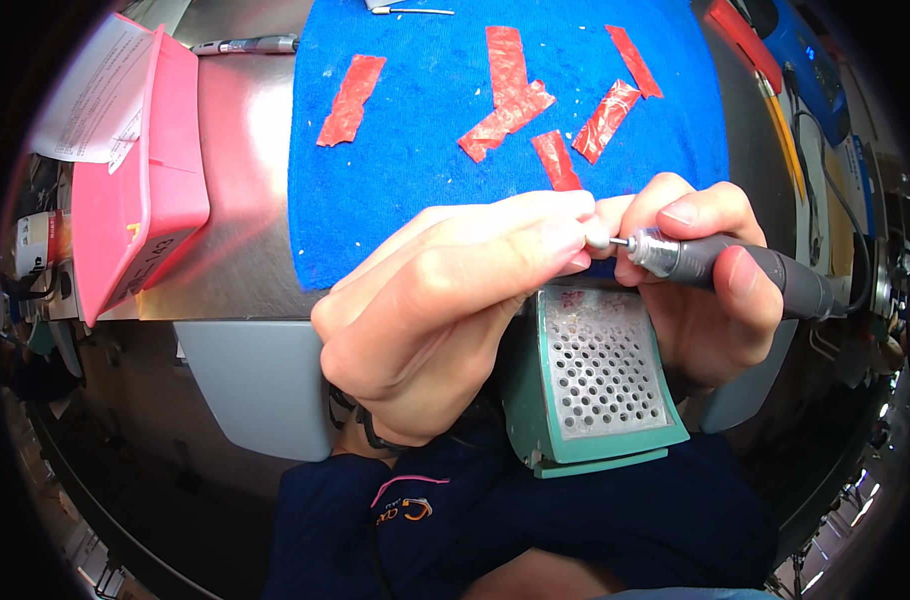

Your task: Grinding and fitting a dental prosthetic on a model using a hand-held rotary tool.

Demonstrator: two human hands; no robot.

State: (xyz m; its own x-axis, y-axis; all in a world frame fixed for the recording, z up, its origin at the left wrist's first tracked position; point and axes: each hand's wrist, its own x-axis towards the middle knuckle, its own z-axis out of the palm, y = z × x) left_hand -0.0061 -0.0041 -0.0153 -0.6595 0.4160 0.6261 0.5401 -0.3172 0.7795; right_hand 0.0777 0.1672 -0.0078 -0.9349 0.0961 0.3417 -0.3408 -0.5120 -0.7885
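My left hand (445,300) is closed in a pinch, with a small whitish rounded piece (597,236) at its fingertips. Most of that piece is hidden, so its exact kind is unclear. My right hand (710,290) wraps round a dark grey rotary handpiece (700,262) with a clear collar and a thin metal shank pointing left. The shank's end meets the piece, or lies right beside it. Both hands are close together above a green dust-extraction rest with a perforated metal plate (607,370).
A blue cloth (415,190) covers the bench, bearing several red strips (507,65). At left stands a pink tray (175,150) with papers, near a pen-like tool (245,45). A blue control box (800,60) and its cable (860,220) are at right, beside yellow sticks (783,140).
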